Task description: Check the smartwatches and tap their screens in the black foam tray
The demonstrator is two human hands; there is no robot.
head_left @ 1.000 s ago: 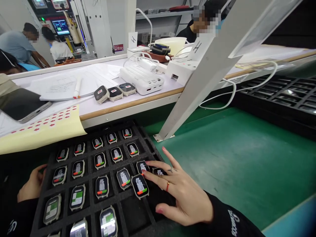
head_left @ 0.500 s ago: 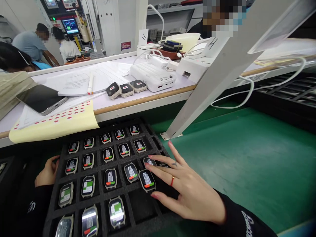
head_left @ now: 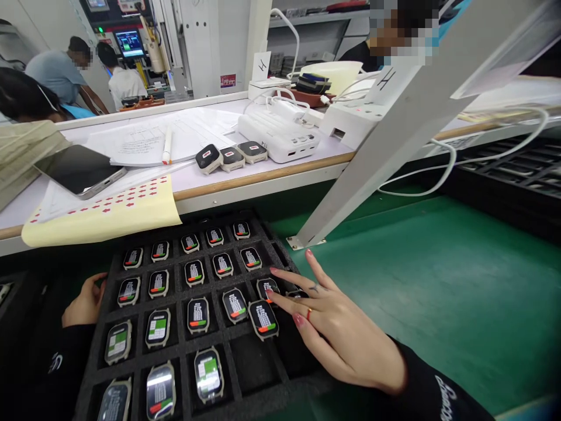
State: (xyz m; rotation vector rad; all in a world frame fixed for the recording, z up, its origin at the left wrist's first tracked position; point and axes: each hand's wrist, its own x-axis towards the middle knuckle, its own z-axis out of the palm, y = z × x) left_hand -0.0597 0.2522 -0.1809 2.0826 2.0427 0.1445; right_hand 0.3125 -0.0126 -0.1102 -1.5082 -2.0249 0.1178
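A black foam tray (head_left: 219, 383) with square pockets holds several smartwatch bodies with lit screens. My right hand (head_left: 339, 327) lies over the tray's right side with fingers spread and open, fingertips touching or just above a watch body (head_left: 263, 319) and the one behind it (head_left: 267, 287). It holds nothing. A ring sits on one finger. My left hand (head_left: 83, 301) rests at the tray's left edge, fingers curled against the foam rim.
Behind the tray runs a white bench (head_left: 263, 166) with three more watch bodies (head_left: 231, 156), a white charging block (head_left: 280, 134), a phone (head_left: 81, 169), papers, a pen and a yellow sticker sheet (head_left: 105, 213). A slanted white post (head_left: 372, 158) stands on the green mat (head_left: 438, 292). Other people work beyond.
My right hand's fingers have lifted and shifted slightly over the same watch bodies, the thumb drawing in. The view has drifted a little. My left hand stays at the tray's edge.
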